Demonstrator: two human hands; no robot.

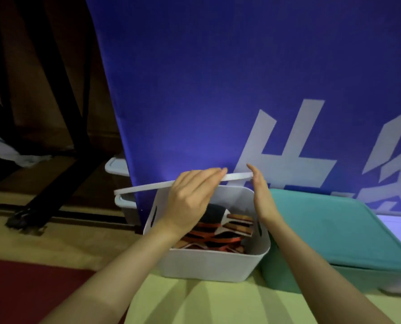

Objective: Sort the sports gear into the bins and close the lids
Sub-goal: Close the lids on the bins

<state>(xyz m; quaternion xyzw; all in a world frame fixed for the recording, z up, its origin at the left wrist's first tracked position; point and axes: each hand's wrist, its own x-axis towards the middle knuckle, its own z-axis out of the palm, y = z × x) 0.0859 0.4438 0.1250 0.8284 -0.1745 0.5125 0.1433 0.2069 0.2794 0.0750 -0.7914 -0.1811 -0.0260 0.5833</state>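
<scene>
You had the white bin (208, 260) on the yellow-green surface (194, 302), touching the lidded teal bin (335, 232) on its right, with red-and-black paddles (220, 232) piled inside. Its thin white lid (148, 187) hovered over the far rim: your left hand (190, 195) curled over its edge, your right hand (261, 195) pressed flat-fingered against its right end.

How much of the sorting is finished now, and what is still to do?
Done: the green bin has its lid on, and paddles lie in the white bin. In hand: both hands, left and right, hold the white lid above it. Left: close it.
</scene>
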